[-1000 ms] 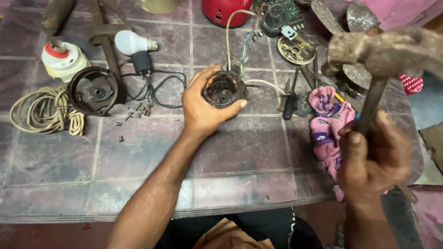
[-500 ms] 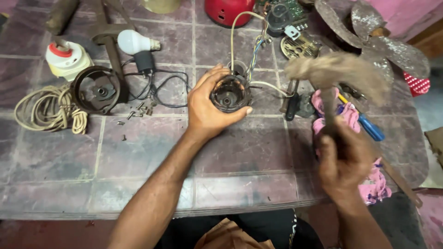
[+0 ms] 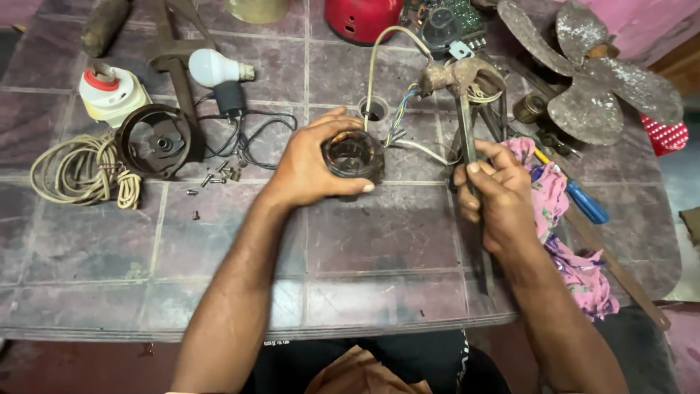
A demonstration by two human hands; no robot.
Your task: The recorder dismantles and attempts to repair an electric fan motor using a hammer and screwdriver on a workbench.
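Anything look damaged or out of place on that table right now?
Yes. The fan blade at the far right is rusty and pitted. Small screws lie scattered beside the round black housing. Otherwise it is just clutter.

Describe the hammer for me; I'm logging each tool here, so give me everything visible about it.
The hammer has a rusty, pitted metal head with a claw-like end and a thin dark handle. The right hand grips the handle about midway, head pointing away from the person, held low over the tiled table. The head hangs beside the wires from the dark round motor housing that the left hand holds.
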